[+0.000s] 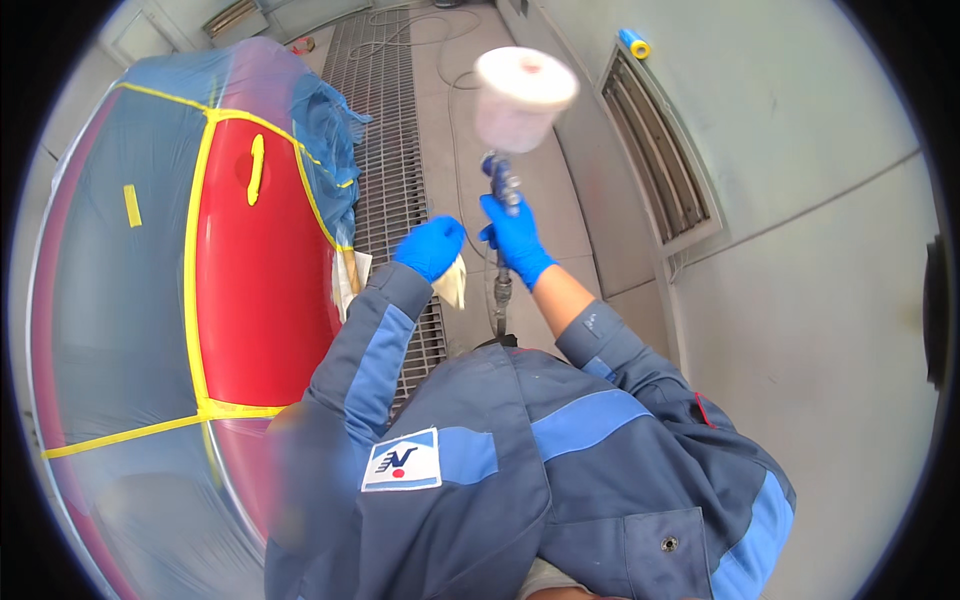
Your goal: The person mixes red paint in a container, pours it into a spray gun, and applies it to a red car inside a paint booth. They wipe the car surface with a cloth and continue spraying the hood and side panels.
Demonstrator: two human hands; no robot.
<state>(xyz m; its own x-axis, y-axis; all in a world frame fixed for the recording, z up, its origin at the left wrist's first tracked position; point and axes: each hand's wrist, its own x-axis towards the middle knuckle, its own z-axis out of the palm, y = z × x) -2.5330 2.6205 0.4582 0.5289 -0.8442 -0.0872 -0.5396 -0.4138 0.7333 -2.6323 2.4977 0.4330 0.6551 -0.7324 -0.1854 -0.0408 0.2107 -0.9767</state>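
My right hand, in a blue glove, is wrapped round the grip of a spray gun. The gun stands upright ahead of me with a whitish, lidded paint cup on top. To its left, my gloved left hand is closed on a pale cream cloth that hangs below the fingers. On my left is a car, where a glossy red panel shows between strips of yellow masking tape. Yellow tape also covers the door handle. Neither hand touches the car.
Translucent masking film covers the car around the red panel. A metal floor grate runs alongside it. A thin hose trails over the floor. At right, a wall has a louvred vent with a blue-and-yellow roll above it.
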